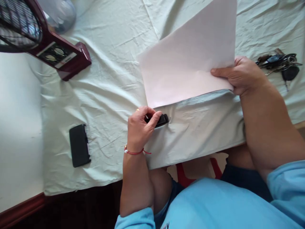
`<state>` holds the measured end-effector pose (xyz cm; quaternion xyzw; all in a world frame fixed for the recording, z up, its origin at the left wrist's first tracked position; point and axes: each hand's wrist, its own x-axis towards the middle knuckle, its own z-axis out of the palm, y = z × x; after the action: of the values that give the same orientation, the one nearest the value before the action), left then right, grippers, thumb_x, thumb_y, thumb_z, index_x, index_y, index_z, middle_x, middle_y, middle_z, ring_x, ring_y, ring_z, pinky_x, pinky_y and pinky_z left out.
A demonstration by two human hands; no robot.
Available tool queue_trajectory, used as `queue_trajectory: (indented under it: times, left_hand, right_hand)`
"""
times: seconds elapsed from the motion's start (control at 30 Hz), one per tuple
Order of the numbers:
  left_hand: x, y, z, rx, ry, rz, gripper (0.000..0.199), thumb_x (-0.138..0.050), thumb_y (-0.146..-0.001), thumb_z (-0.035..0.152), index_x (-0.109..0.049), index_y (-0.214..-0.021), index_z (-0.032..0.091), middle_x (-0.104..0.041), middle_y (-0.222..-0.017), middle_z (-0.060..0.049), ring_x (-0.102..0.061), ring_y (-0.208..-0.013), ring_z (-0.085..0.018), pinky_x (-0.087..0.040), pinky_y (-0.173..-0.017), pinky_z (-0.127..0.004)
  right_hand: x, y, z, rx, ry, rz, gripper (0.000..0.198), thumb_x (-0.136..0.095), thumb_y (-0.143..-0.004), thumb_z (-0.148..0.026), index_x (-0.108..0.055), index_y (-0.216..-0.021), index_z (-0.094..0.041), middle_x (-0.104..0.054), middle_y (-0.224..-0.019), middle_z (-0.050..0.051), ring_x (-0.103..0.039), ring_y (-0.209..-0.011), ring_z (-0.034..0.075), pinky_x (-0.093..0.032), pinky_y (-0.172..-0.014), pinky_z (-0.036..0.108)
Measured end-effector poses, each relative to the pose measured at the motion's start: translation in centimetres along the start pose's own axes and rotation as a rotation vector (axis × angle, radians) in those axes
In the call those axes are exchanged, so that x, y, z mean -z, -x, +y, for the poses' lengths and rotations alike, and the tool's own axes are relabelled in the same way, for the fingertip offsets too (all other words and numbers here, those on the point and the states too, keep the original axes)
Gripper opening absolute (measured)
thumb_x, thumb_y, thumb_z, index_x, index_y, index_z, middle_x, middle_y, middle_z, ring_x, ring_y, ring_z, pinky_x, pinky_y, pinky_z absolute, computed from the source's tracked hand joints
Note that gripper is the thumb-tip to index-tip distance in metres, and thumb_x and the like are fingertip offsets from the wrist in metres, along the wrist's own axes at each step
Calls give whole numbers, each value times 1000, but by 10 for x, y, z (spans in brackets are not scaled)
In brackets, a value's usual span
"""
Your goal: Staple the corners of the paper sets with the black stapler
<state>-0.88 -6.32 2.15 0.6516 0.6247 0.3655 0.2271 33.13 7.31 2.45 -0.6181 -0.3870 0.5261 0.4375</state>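
Note:
My right hand [247,74] grips the right edge of white paper [188,60], thumb on top and fingers beneath. The paper is raised and slants over the cloth; whether it is one sheet or more I cannot tell. Its lower left corner comes down beside my left hand [141,125]. That hand is closed, thumb and fingers around a small black stapler [163,120] lying on the cloth. Only the stapler's rounded right end shows clearly; my fingers hide the rest. Whether the paper corner touches it is hidden.
A light green cloth [107,105] with wrinkles covers the table. At left lies a black phone-like case [79,145]. A dark red electric racket [64,58] stands at the upper left by a clear plastic container [62,16]. A bunch of keys [281,63] lies at far right.

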Motion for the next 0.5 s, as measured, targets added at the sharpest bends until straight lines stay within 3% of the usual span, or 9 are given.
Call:
queue_trajectory:
  times: [0.1, 0.23, 0.3, 0.4, 0.5]
  left_hand:
    - [-4, 2, 11, -10, 140, 46, 29, -86, -106, 48, -80, -87, 27, -76, -83, -3, -65, -75, -21, -54, -75, -36]
    - [0, -1, 3, 104, 274, 417, 32, -82, -112, 51, -78, -91, 27, -77, -91, -4, -69, -86, -21, -55, -81, -34]
    - [3, -4, -5, 184, 335, 537, 34, -80, -112, 57, -75, -96, 27, -76, -95, -4, -69, -89, -21, -53, -79, -32]
    - [3, -8, -11, 266, 465, 471, 41, -81, -107, 68, -75, -110, 27, -77, -108, -7, -69, -94, -21, -51, -76, -31]
    - [-1, -9, -9, 268, 483, 311, 53, -97, -93, 72, -75, -102, 25, -68, -92, -3, -60, -80, -18, -48, -70, -30]
  right_hand:
    - [-4, 2, -3, 14, -69, 11, 27, -87, -82, 5, -86, -100, -15, -91, -114, 7, -89, -114, 27, -76, -112, 49]
    - [-7, 7, -8, 38, -149, 2, 28, -82, -86, 8, -88, -99, -16, -92, -114, 6, -90, -117, 26, -74, -117, 46]
    - [-7, 10, -9, 66, -171, -22, 29, -86, -85, 7, -88, -98, -18, -92, -114, 3, -89, -124, 25, -72, -121, 43]
    - [-8, 13, -9, 102, -185, -46, 29, -102, -81, -3, -87, -101, -19, -93, -116, 1, -88, -132, 26, -70, -125, 43]
    - [-9, 16, -9, 115, -164, -50, 33, -110, -80, -14, -86, -103, -18, -93, -116, 1, -89, -127, 26, -70, -123, 44]
